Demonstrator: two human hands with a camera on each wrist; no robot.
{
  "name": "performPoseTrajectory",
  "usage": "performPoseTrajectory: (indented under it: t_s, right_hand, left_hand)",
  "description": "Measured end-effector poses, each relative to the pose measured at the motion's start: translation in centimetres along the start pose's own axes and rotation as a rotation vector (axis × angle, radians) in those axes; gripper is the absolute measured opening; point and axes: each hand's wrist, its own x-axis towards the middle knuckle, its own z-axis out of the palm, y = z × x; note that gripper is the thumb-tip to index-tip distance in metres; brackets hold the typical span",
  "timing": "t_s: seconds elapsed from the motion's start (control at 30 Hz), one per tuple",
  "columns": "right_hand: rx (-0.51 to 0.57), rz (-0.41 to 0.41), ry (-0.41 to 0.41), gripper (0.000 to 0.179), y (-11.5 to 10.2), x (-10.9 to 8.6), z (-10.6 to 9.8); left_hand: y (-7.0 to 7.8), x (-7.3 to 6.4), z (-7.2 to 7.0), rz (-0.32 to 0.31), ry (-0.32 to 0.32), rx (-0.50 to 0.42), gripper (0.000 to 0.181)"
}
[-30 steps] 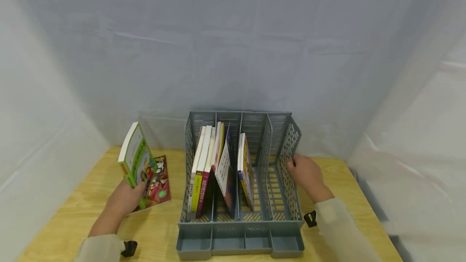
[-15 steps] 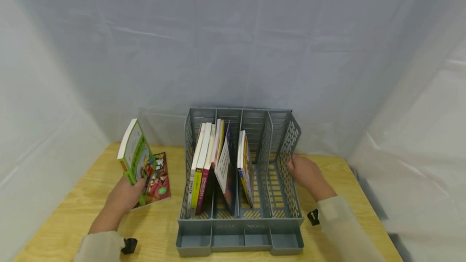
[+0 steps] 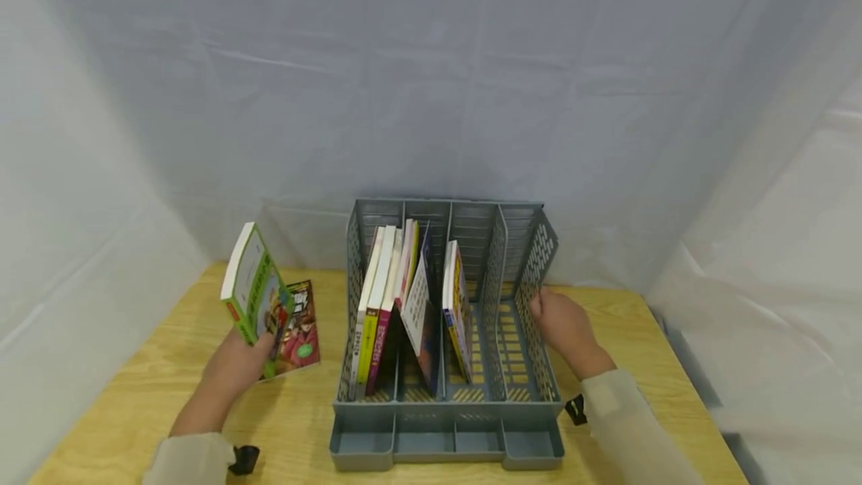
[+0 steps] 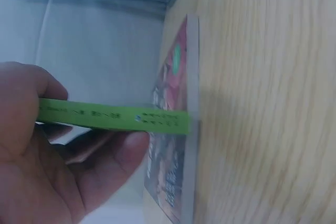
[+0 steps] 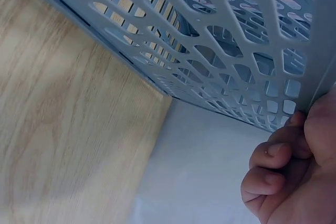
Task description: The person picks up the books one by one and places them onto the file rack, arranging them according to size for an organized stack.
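Note:
My left hand [image 3: 236,365] grips a thick green-and-white book [image 3: 251,283] at its lower part, holding it upright but tilted. In the left wrist view, the book's green spine [image 4: 113,116] runs between thumb and fingers, its lower end overlapping a book with a dark-and-pink cover [image 3: 306,339] that lies flat on the table. To the right stands a grey plastic file rack [image 3: 444,412] with upright compartments. My right hand [image 3: 562,324] pinches the front edge of its right side wall; the right wrist view shows curled fingers at this perforated panel [image 5: 205,51].
Several books [image 3: 377,305] lean in the rack's leftmost compartment. A white-and-dark book [image 3: 420,320] slants in the second, and a thin purple-spined pair [image 3: 454,313] leans in the third. Small trays [image 3: 424,440] line the rack's front. A white sheet [image 3: 431,96] hangs behind the wooden table [image 3: 283,425].

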Motion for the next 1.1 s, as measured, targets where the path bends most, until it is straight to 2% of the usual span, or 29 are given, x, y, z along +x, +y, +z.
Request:
performPoseTrajectory:
  t_s: [0.07, 0.13, 0.2, 0.3, 0.4, 0.5, 0.57, 0.63, 0.77, 0.97, 1.1]
  right_hand:
    - [-0.003, 0.007, -0.002, 0.030, 0.0, 0.0, 0.1]
    - [0.005, 0.010, -0.011, 0.030, 0.0, 0.0, 0.2]
    - [0.021, 0.007, -0.022, 0.029, 0.1, 0.0, 0.3]
    - [0.040, -0.002, -0.036, 0.029, 0.1, 0.0, 0.3]
    - [0.051, -0.003, -0.038, 0.028, 0.1, 0.0, 0.1]
    - [0.067, -0.002, -0.042, 0.028, 0.0, 0.0, 0.0]
    - [0.074, -0.005, -0.047, 0.029, 0.0, 0.0, 0.0]
    - [0.078, -0.003, -0.054, 0.029, 0.0, 0.1, 0.0]
    - [0.081, 0.021, -0.060, 0.029, -0.2, 0.3, -0.1]
    - [0.101, 0.042, -0.050, 0.028, -0.3, 0.2, 0.0]
    - [0.105, 0.050, -0.054, 0.028, -0.3, 0.0, 0.1]
  left_hand:
    - [0.1, -0.5, 0.1, 0.009, 0.001, -0.013, 0.070]
    - [0.5, -1.2, -0.2, -0.008, 0.005, 0.019, 0.073]
    - [1.3, -2.0, -1.0, -0.040, 0.023, 0.086, 0.078]
    - [3.2, -3.2, -3.1, -0.090, 0.085, 0.198, 0.087]
    - [5.5, -3.8, -5.2, -0.046, 0.149, 0.233, 0.080]
    - [7.4, -3.9, -6.5, 0.021, 0.143, 0.250, 0.073]
    - [8.0, -3.9, -7.0, 0.030, 0.115, 0.249, 0.073]
    - [8.3, -3.8, -7.2, 0.006, 0.096, 0.240, 0.074]
    - [8.3, -3.5, -7.3, -0.012, 0.121, 0.201, 0.071]
    - [8.8, -4.1, -7.7, 0.001, 0.221, 0.175, 0.065]
    - [10.4, -5.5, -8.8, 0.003, 0.352, 0.128, 0.063]
